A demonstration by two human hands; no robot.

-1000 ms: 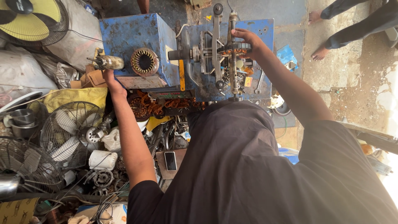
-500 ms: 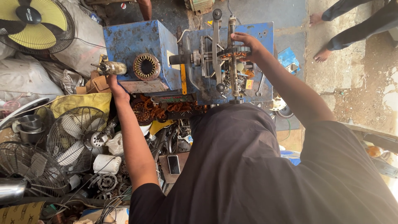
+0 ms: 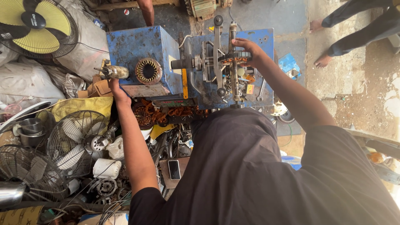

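Atop blue winding machine — right hand clamped on ribbed wheel; left hand grip unclear.

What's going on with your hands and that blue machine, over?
Left hand on crank handle beside stator. Right hand gripping wheel on blue machine. Nothing blocking either hand.

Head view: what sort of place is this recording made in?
Most likely a small fan and motor repair workshop. A blue winding machine stands under the right hand, a motor stator sits on a blue metal box near the left hand, and fan parts pile up beside them.
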